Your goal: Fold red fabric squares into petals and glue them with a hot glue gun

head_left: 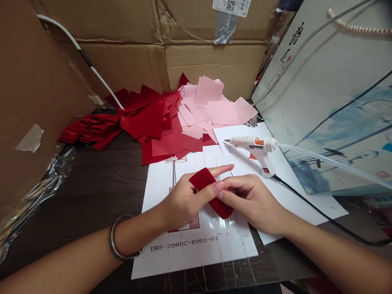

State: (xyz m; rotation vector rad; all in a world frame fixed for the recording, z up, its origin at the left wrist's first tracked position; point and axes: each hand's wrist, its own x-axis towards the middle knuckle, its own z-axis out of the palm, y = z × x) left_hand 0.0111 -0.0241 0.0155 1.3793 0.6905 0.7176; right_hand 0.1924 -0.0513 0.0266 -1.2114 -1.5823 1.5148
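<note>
A folded piece of dark red fabric (223, 207) is held between my two hands, slanting over the printed white sheet. My left hand (191, 198) has its thumb pressed on the piece, with a finger stretched out behind it. On the right side, my right hand (252, 200) pinches the edge of the same piece, its thumb and fingertips close to my left thumb. Under my hands the white sheet (199, 261) carries printed lettering and a partly covered picture. The white glue gun (255, 149) lies just beyond my right hand.
Red pieces (147, 118) and pink pieces (222, 112) are heaped at the back. Folded red pieces (92, 128) lie at the left. Cardboard (214, 65) stands behind. A black cord (312, 210) runs right from the glue gun. A second white sheet (324, 204) lies at the right.
</note>
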